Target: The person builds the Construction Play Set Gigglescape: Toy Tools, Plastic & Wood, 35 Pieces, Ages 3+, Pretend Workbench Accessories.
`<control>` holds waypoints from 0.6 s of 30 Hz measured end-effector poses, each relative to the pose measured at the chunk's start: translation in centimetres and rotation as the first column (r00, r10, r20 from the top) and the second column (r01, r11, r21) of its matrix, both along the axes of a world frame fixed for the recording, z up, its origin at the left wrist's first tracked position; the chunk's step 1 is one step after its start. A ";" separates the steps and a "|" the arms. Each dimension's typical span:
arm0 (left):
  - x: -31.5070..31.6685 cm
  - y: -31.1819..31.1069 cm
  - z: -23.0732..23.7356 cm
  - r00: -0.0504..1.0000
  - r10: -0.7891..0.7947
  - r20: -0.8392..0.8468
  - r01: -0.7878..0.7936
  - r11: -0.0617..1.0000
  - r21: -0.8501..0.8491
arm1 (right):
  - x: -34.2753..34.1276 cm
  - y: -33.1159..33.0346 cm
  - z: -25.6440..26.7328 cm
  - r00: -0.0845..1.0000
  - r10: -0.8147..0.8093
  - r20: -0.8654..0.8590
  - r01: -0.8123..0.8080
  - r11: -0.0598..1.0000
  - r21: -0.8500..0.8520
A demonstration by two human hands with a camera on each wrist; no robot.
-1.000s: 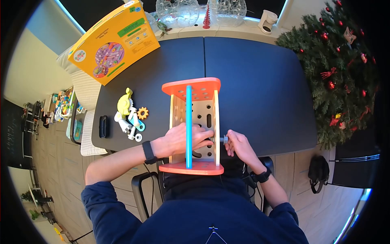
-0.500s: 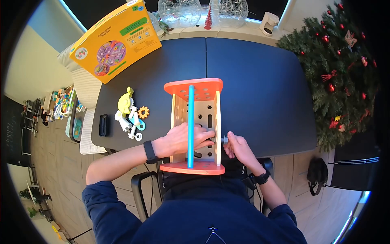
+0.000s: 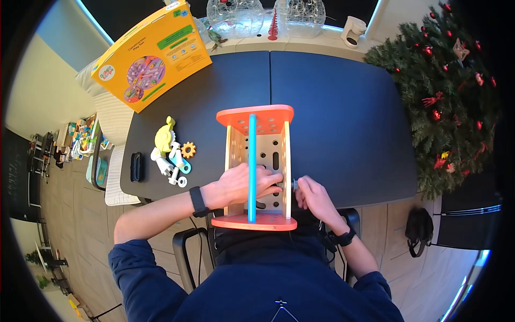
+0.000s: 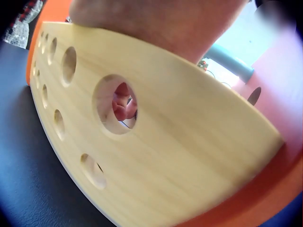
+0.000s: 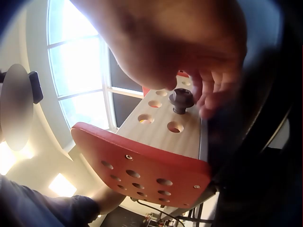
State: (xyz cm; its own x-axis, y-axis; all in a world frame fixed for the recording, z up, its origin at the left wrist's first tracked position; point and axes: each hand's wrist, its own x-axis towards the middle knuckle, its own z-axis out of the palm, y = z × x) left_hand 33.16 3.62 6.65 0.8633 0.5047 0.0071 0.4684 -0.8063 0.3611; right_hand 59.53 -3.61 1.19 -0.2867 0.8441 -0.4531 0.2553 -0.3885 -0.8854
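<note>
A wooden toolbox with red end panels and a blue rod stands at the table's near edge in the head view. My left hand reaches under the rod, its fingertips at the inner face of the right side panel; whether they hold anything is hidden. Outside that panel my right hand has thumb and fingers at a grey bolt. The right wrist view has the bolt's dark head standing out from a hole, with right-hand fingers beside it. Left-hand fingers show through a panel hole.
Left of the toolbox lie a yellow-green piece, an orange gear, white pieces and a black case. A yellow box stands at the back left, a decorated tree at the right.
My right hand has shifted and turned slightly at the bolt, and its fingers now cover more of it. The left hand and the toolbox have hardly moved.
</note>
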 end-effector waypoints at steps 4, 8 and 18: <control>0.0 -0.1 0.5 1.000 0.004 0.004 -0.004 1.000 -0.004 | -2.1 -1.5 0.2 0.953 -0.198 -0.230 0.259 0.925 0.277; 0.0 -0.1 0.5 1.000 0.003 0.003 -0.003 1.000 0.028 | -0.7 -0.4 -0.6 0.973 -0.083 -0.214 0.100 0.993 0.068; 0.1 -0.2 0.5 1.000 0.014 0.018 -0.014 1.000 0.005 | -2.4 -0.9 -1.6 0.902 -0.248 -0.352 0.371 0.862 0.345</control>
State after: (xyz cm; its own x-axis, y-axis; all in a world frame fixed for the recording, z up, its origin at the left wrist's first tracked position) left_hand 33.22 3.45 7.15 0.8557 0.5168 0.0248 0.4735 -0.8014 0.3654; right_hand 57.13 -4.55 -0.37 -0.0440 0.9990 -0.0021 -0.1069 -0.0068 -0.9942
